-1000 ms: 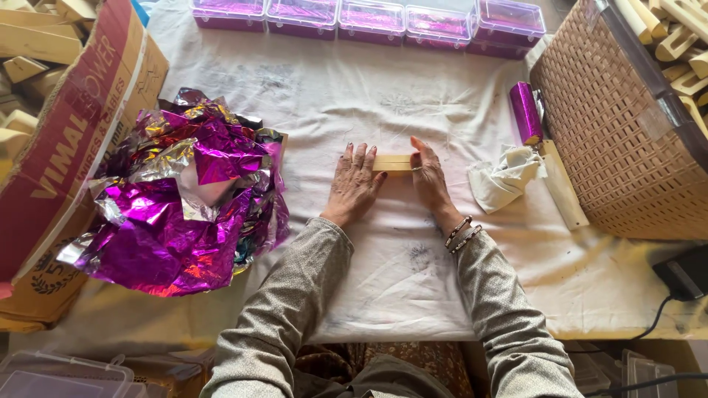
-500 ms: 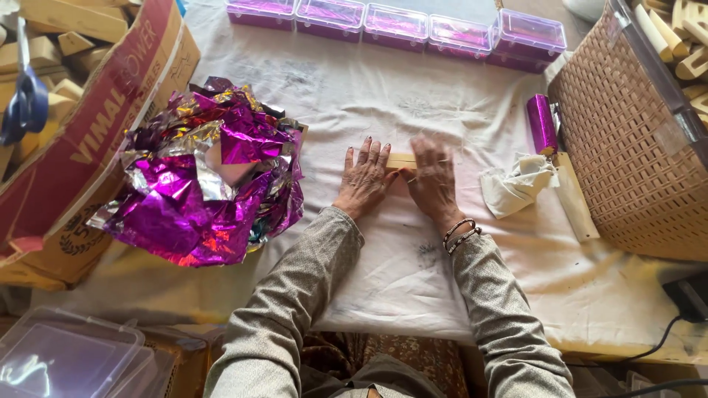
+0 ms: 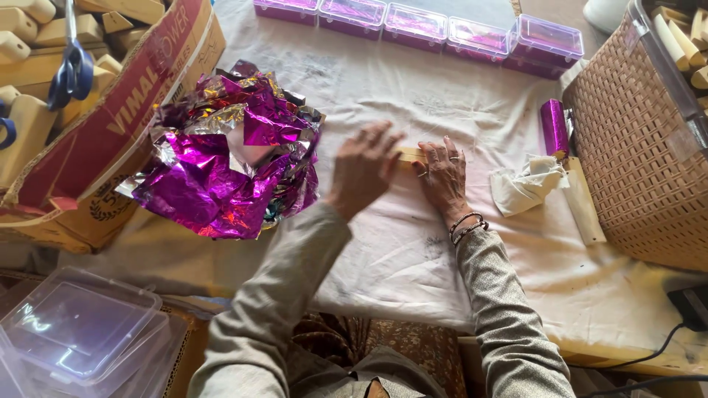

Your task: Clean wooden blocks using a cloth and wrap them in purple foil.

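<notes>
While your sleeves frame the near edge of the tabletop (image 3: 383, 273), your right hand (image 3: 445, 173) lies flat, fingers spread, pressing one end of the small wooden block (image 3: 408, 154) into the white cloth (image 3: 413, 243); nothing is gripped, only held down. Your left hand (image 3: 363, 168) is blurred, fingers loosely open over the block's other end, and you cannot tell whether it touches the wood. Just right sits a crumpled rag (image 3: 525, 184), beside a pale wooden strip (image 3: 582, 203) and a purple foil-wrapped roll (image 3: 553, 127). Left lies the heap of magenta foil (image 3: 228, 155), against a cardboard box (image 3: 110, 140) holding scissors (image 3: 72, 70). Farthest, clear lidded boxes (image 3: 420, 22) line the edge. With only one palm pinning it, the block could skid or twist on the loose cloth.
</notes>
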